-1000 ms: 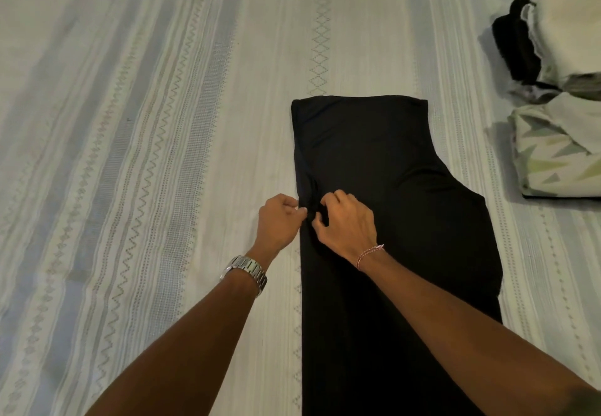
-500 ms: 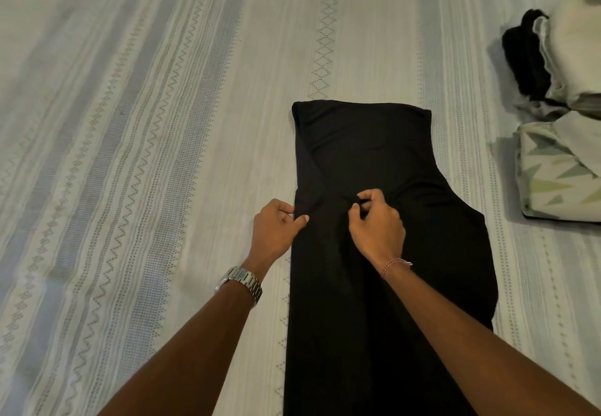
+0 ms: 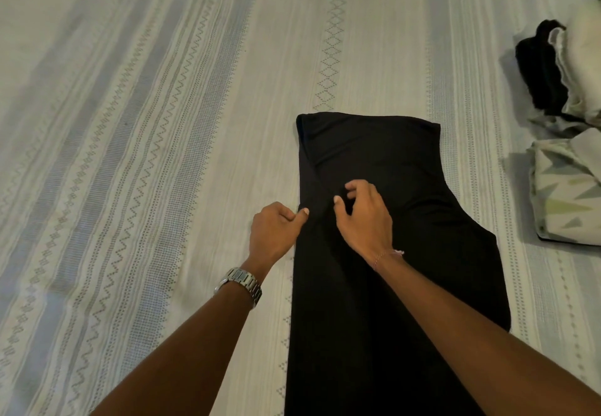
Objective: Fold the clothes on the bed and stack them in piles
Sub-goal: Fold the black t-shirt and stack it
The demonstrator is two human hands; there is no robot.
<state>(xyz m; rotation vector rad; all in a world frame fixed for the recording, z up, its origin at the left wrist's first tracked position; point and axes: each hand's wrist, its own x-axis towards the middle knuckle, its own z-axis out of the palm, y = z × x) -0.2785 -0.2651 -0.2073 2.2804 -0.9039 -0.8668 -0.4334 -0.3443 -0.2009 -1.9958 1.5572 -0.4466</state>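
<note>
A long black garment [image 3: 413, 253] lies flat on the bed, running from the middle of the view down to the bottom edge, with its right side bulging outward. My left hand [image 3: 274, 232], with a metal watch on the wrist, pinches the garment's left edge between the thumb and curled fingers. My right hand [image 3: 364, 220] is over the cloth just to the right of it. Its fingers are loosely curled, and a gap shows between the thumb and forefinger, with nothing gripped.
The striped, patterned bedspread [image 3: 162, 123] stretches wide to the left and beyond the garment. At the right edge lies a folded cloth with a triangle print [image 3: 566, 194]. Behind it is a pile of black and white clothes [image 3: 553, 68].
My right hand shifted right along the garment, pinched the cloth, and has now let go with its fingers loosened. My left hand stayed at the left edge.
</note>
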